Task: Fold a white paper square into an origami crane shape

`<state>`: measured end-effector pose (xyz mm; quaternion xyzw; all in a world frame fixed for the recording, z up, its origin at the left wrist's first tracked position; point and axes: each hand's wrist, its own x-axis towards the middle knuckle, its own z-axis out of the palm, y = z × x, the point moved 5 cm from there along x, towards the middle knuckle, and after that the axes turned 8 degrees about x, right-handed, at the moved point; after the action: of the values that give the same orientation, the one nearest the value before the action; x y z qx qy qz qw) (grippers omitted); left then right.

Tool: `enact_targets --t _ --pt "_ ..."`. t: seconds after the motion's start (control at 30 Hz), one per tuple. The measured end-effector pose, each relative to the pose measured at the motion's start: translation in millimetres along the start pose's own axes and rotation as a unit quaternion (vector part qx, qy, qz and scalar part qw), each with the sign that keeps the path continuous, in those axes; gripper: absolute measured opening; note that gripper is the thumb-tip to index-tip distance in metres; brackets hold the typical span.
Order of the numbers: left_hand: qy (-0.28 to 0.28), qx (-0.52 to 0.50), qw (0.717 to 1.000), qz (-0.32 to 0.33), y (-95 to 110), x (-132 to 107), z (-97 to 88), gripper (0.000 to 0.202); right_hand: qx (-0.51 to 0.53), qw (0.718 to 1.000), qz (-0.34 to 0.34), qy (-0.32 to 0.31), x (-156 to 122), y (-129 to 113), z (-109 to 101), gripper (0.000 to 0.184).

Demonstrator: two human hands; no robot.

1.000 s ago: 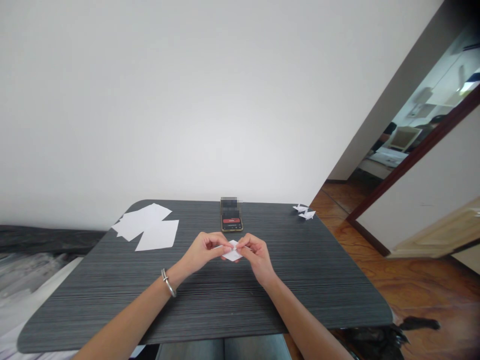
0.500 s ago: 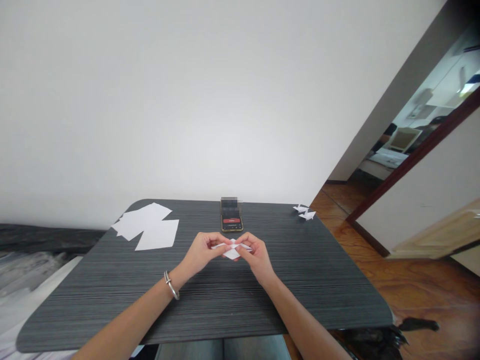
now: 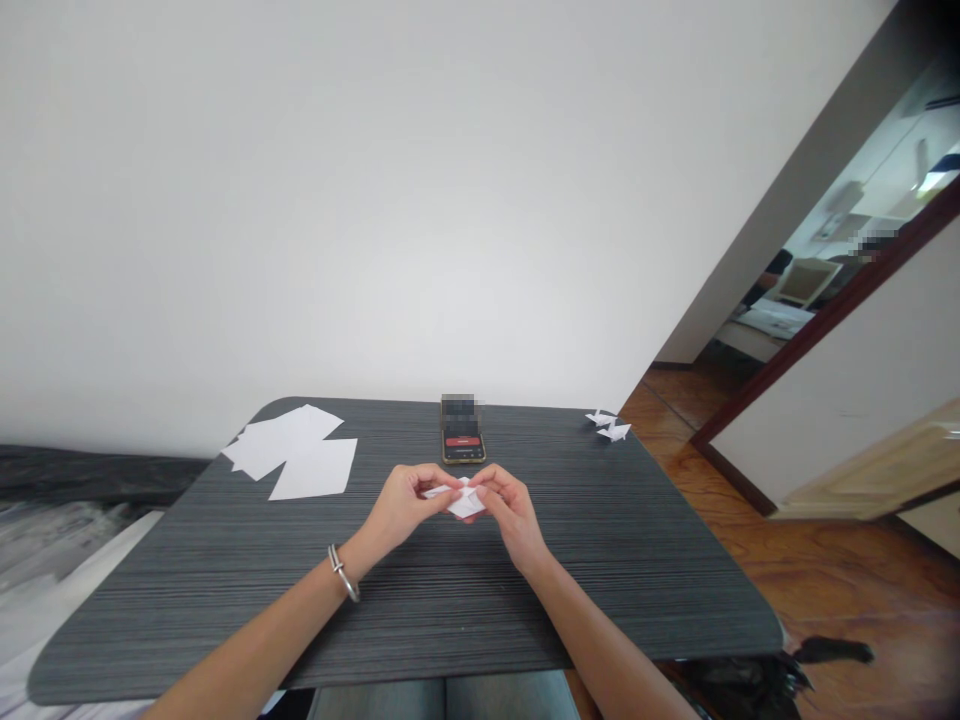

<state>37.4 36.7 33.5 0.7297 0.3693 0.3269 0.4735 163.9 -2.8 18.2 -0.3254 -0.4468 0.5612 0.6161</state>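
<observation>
A small folded white paper [image 3: 465, 500] is held just above the dark striped table [image 3: 420, 600], near its middle. My left hand [image 3: 405, 505] pinches the paper's left side, fingers closed, with a metal bangle on that wrist. On the other side, my right hand [image 3: 508, 508] pinches the paper with thumb and fingers closed. The two hands meet over the paper, which is partly hidden by my fingers.
A phone [image 3: 463, 444] with a lit screen lies just beyond my hands. Several white paper sheets [image 3: 296, 455] lie at the table's far left. Two small folded paper figures [image 3: 610, 425] sit at the far right corner. An open doorway and wooden floor are on the right.
My fingers have shifted slightly on the paper, and its side points have been drawn in; the hands stay in the same place over the table.
</observation>
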Motion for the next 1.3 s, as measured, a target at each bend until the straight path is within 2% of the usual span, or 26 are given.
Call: enact_targets --t 0.37,0.87,1.0,1.17,1.3 --pt "0.003 0.025 1.000 0.016 0 0 -0.1 0.022 -0.009 1.000 -0.001 0.000 4 4 -2 0.019" --pt "0.022 0.004 1.000 -0.008 1 -1 1.1 0.021 -0.036 0.999 -0.011 0.014 4 3 3 0.022" --pt "0.031 0.028 0.999 0.001 2 -2 -0.6 0.019 -0.028 0.999 -0.013 0.022 4 3 3 0.022" --pt "0.044 0.090 0.995 0.019 5 -2 -3.7 0.020 -0.025 0.998 0.044 0.039 5 11 -3 0.026" --pt "0.043 0.097 0.994 0.021 1 -1 -3.1 0.021 -0.023 0.996 0.071 0.052 5 16 -6 0.030"
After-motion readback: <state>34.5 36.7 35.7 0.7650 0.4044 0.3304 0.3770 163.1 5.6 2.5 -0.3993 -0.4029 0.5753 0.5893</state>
